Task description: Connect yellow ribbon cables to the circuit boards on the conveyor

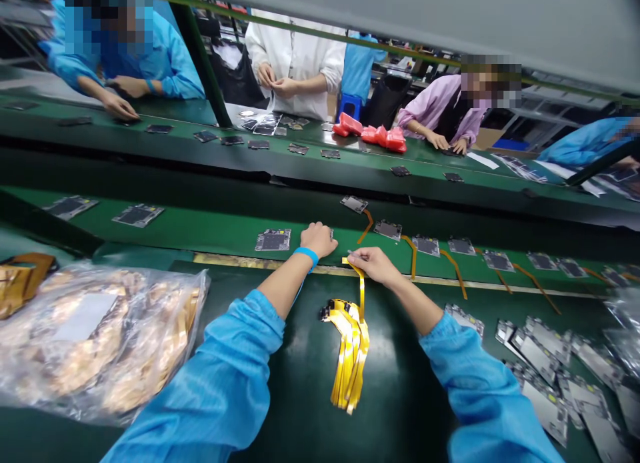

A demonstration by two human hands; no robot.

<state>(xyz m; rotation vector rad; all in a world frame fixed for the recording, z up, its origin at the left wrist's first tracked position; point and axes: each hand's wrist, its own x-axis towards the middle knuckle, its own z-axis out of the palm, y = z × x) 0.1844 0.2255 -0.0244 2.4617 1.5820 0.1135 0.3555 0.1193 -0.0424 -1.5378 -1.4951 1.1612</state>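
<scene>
My left hand, with a blue wrist band, reaches onto the green belt. Its fingers curl down over a board, of which only a small edge shows. Just left of it lies a dark circuit board. At the belt's near edge my right hand pinches the upper end of a yellow flex cable, which hangs down toward me. Below, on the dark green table, a bundle of yellow flex cables is fanned out, with black connectors at its top.
A clear plastic bag of copper-coloured parts lies at left. Metal-backed boards are piled at right. Boards with orange cables line the belt. Across the line, people work by red bundles; a green post stands there.
</scene>
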